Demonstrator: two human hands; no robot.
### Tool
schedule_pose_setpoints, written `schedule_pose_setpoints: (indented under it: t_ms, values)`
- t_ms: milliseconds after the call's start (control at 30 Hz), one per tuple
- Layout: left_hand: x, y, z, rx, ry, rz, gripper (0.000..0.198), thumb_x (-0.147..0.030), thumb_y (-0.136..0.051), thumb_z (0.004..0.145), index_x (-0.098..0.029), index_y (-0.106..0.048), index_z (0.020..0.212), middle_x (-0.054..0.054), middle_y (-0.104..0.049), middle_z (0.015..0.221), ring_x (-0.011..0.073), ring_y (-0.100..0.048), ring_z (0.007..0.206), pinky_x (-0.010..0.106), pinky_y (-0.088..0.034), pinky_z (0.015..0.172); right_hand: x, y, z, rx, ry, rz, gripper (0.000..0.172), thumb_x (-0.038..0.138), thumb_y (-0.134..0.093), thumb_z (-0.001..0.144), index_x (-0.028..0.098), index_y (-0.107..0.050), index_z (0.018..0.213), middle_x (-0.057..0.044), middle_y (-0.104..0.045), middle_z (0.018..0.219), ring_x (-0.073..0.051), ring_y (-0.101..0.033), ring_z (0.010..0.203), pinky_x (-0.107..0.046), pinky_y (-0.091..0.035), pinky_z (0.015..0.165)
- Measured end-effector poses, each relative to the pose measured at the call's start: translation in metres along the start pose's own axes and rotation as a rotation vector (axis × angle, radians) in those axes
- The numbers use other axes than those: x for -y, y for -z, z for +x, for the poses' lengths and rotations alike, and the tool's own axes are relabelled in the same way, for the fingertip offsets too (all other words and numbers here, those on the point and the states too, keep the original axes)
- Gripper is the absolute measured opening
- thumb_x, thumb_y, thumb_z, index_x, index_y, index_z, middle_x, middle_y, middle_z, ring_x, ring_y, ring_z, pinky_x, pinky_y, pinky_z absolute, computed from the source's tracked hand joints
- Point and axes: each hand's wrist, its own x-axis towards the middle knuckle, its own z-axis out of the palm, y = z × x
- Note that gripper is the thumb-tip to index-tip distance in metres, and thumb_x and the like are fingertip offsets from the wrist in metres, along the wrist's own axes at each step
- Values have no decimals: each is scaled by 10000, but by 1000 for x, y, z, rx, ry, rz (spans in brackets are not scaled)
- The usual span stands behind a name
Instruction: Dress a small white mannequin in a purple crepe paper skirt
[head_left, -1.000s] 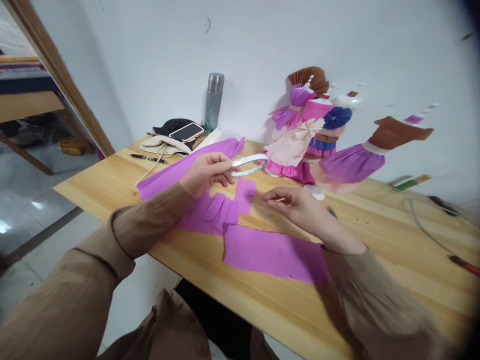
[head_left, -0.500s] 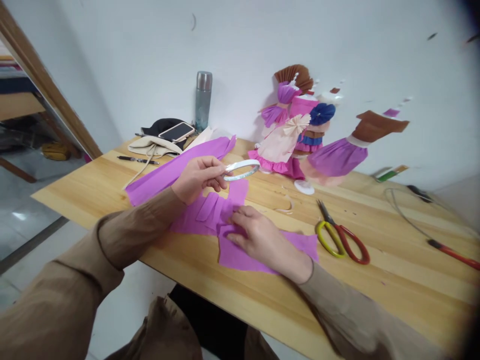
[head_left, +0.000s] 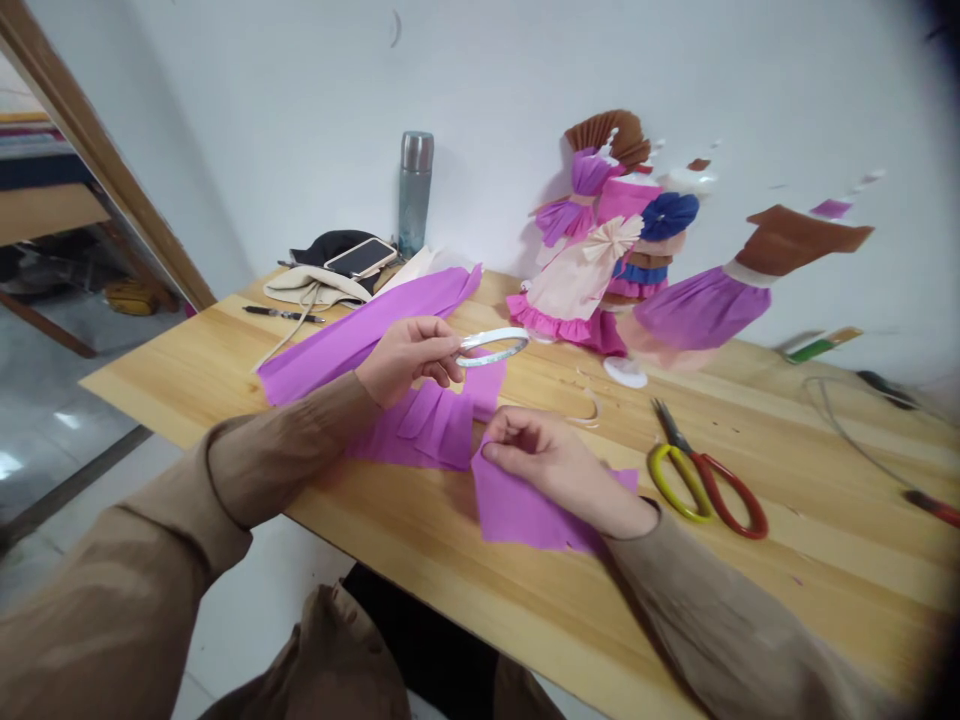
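Observation:
My left hand (head_left: 418, 360) pinches a thin white tape roll (head_left: 493, 347) by its left edge, above the table. In my right hand (head_left: 551, 460) is the upper left corner of a purple paper piece (head_left: 517, 508), held between thumb and fingers. The rest of that piece spreads under the hand and wrist. Folded purple paper pieces (head_left: 427, 425) lie below my left hand. Behind it a long purple strip (head_left: 367, 330) stretches across the table. Scissors (head_left: 701, 475) with one yellow and one red handle lie to the right of my right hand.
Small paper dresses (head_left: 585, 270) stand by the wall, another dress (head_left: 720, 290) to their right. A flask (head_left: 415, 195), phone (head_left: 362, 257), cloth bag (head_left: 315, 287) and pen (head_left: 281, 314) are at the back left. A cable (head_left: 840, 420) lies at the right of the wooden table (head_left: 420, 530).
My right hand has closed on the corner of the purple piece and drawn it right, away from the folded pieces. My left hand still holds the tape roll. The view has shifted slightly.

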Motion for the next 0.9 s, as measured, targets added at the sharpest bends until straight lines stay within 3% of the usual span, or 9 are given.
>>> schedule_pose_setpoints:
  t_ms: [133, 267, 333, 433, 567, 667, 800, 900]
  values:
    - [1, 0, -1, 18, -3, -15, 115, -120, -634, 822, -107, -628, 707, 43, -678, 550, 96, -610, 452, 168, -434, 442, 3, 7, 0, 17, -9, 52, 170, 342, -689, 788, 195, -606, 762, 5, -628, 721, -121, -572, 660, -278, -484, 659]
    - [-3, 2, 1, -43, -77, -38, 127, -120, -629, 827, -96, -639, 702, 44, -691, 595, 88, -609, 464, 175, -459, 451, 10, 24, 1, 151, -20, -29, 233, 377, -692, 806, 196, -706, 952, -76, -758, 985, -195, -708, 894, -347, -559, 821]
    - [-6, 5, 3, -104, -138, -62, 126, -117, -637, 822, -98, -634, 697, 40, -699, 632, 82, -612, 474, 175, -467, 457, 12, 40, 6, 57, -15, -164, 222, 369, -673, 825, 198, -725, 957, -91, -772, 1040, -223, -722, 930, -372, -563, 842]
    - [-9, 9, 6, -194, -213, -81, 144, -119, -647, 828, -105, -615, 688, 33, -695, 636, 74, -615, 484, 165, -466, 463, 11, 57, 22, -61, 44, -438, 140, 284, -624, 836, 208, -736, 875, -77, -786, 961, -228, -724, 839, -363, -554, 772]
    - [-10, 15, 10, -249, -262, -77, 179, -151, -637, 865, -104, -605, 694, 31, -682, 619, 63, -616, 487, 152, -476, 486, 3, 48, 42, 77, 124, -767, 118, 167, -607, 799, 211, -715, 815, -72, -766, 904, -216, -690, 776, -335, -518, 731]
    - [-10, 19, 11, -270, -299, -101, 173, -151, -640, 856, -104, -591, 697, 43, -713, 735, 62, -638, 516, 154, -475, 474, -5, 31, 47, 116, 173, -859, 105, 111, -599, 760, 195, -658, 738, -87, -733, 902, -212, -668, 822, -324, -496, 767]
    - [-12, 20, 11, -276, -307, -117, 148, -135, -631, 848, -112, -578, 712, 27, -706, 757, 63, -646, 536, 156, -471, 474, -15, 33, 41, -31, 120, -840, 162, 159, -538, 811, 194, -607, 668, -49, -660, 703, -171, -590, 652, -298, -433, 643]
    - [-13, 19, 10, -282, -302, -122, 156, -124, -613, 858, -111, -578, 706, 24, -700, 741, 56, -632, 523, 156, -464, 474, -17, 48, 31, -289, -48, -574, 210, 350, -638, 790, 199, -616, 646, -10, -585, 584, -135, -482, 526, -279, -348, 528]
